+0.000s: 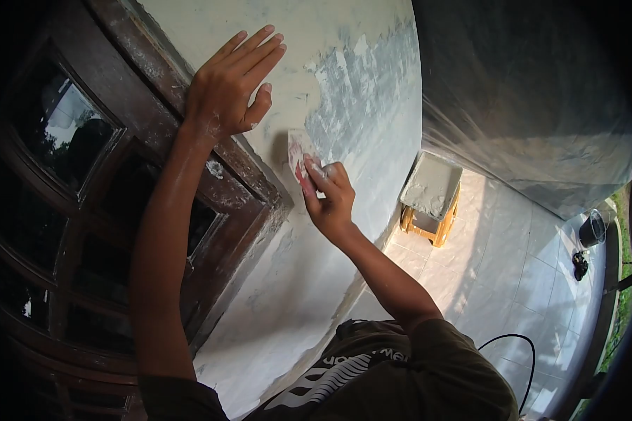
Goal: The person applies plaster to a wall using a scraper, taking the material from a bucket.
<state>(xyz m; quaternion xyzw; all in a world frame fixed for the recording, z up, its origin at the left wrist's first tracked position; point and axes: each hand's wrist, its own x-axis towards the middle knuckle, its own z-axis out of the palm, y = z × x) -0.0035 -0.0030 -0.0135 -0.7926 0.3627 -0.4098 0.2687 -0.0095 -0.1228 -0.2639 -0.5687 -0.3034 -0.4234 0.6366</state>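
My left hand [233, 88] lies with fingers stretched out, partly over the brown wooden window frame [144, 63] and partly over the wall. Lower and to the right, my right hand [332, 196] grips a putty knife [297, 144] by its reddish handle, the pale, smeared blade against the wall [288, 77]. Cream putty covers the wall near the frame, while a grey, patchy area [358, 91] shows to the right of the blade. White smears mark the fingers of my right hand.
A tray of pale putty [434, 184] rests on a small yellow-orange stool [439, 233] on the tiled floor [498, 259]. Translucent plastic sheeting [512, 91] hangs at the right. Farther off stand a dark bucket [592, 229] and a small black object [580, 266].
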